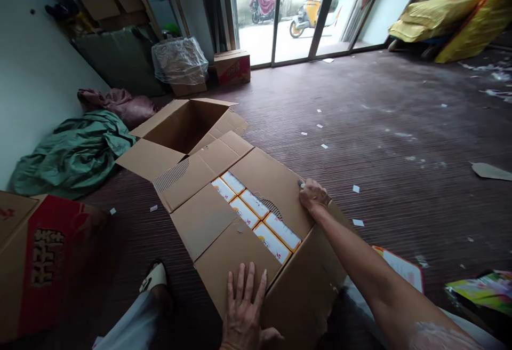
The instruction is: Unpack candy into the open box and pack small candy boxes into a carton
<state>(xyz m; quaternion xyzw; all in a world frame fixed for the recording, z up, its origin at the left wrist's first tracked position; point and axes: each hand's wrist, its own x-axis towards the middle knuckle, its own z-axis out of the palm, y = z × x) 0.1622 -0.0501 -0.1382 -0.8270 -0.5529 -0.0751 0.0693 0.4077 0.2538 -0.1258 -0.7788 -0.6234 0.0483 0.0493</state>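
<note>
1. Head view: the carton (240,254) sits directly before us, apparently on the floor (380,136), its top facing up.
2. Progress, by our reading: the contents are in place and the flaps (272,174) lie folded over most of them. A strip between them remains uncovered; we see no tape across it.
3. In that strip we count six small boxes (243,212), white with orange edges, packed in two rows. Anything deeper is hidden.
4. Left hand (244,307): laid on the near flap, fingers spread, gripping nothing. Right hand (314,195): curled at the far edge around a small object (301,183), too little shown to name.
5. Just beyond, an open carton (160,152) shows bare inner walls; its bottom we cannot see.
6. Farther left, a red-printed carton (44,254); contents not visible to us.
</note>
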